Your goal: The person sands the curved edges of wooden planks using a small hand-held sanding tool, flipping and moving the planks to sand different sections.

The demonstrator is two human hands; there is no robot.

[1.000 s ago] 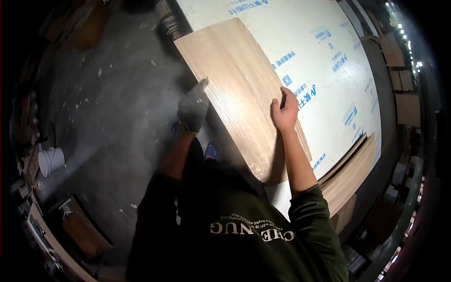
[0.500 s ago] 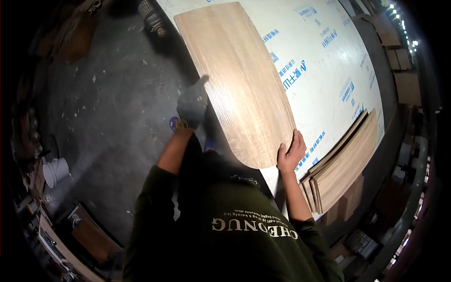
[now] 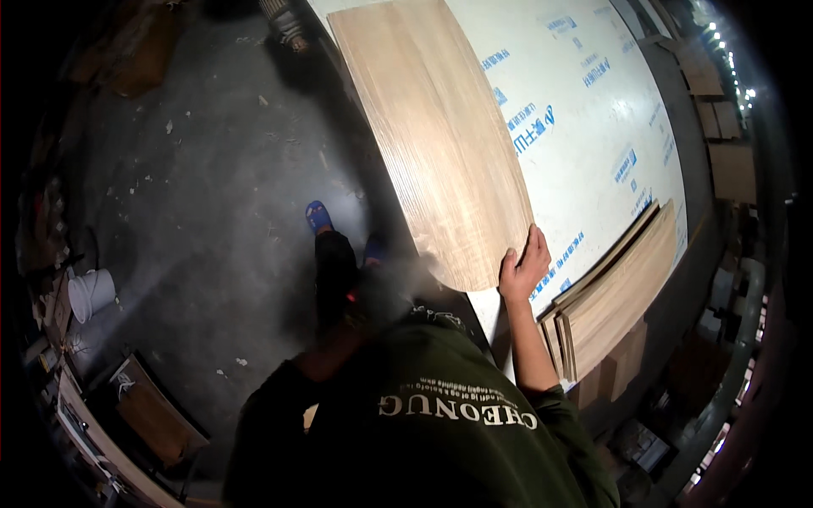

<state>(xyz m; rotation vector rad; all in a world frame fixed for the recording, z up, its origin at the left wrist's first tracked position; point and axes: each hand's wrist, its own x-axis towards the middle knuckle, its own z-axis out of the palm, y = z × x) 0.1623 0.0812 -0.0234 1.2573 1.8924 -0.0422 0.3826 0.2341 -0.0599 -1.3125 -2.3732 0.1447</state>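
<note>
A long wood-grain board (image 3: pixel 440 144) with rounded near corners lies on a white sheet with blue print (image 3: pixel 584 118). My right hand (image 3: pixel 525 267), bare, grips the board at its near right corner, the thumb by the rounded end and the fingers along the right edge. In a dark glove, my left hand (image 3: pixel 394 284) is smeared by motion beside the board's near left corner. Its fingers cannot be made out, nor whether it touches the edge.
Several narrower wood-grain boards (image 3: pixel 614 296) lie stacked at the right edge of the white sheet. On the grey floor to the left stand a white bucket (image 3: pixel 91 295) and a brown panel (image 3: pixel 157 415). My blue shoe (image 3: pixel 318 216) shows below the board's left side.
My left hand has come down from the board's left edge to its near left corner, toward my body. The right hand keeps its place on the board.
</note>
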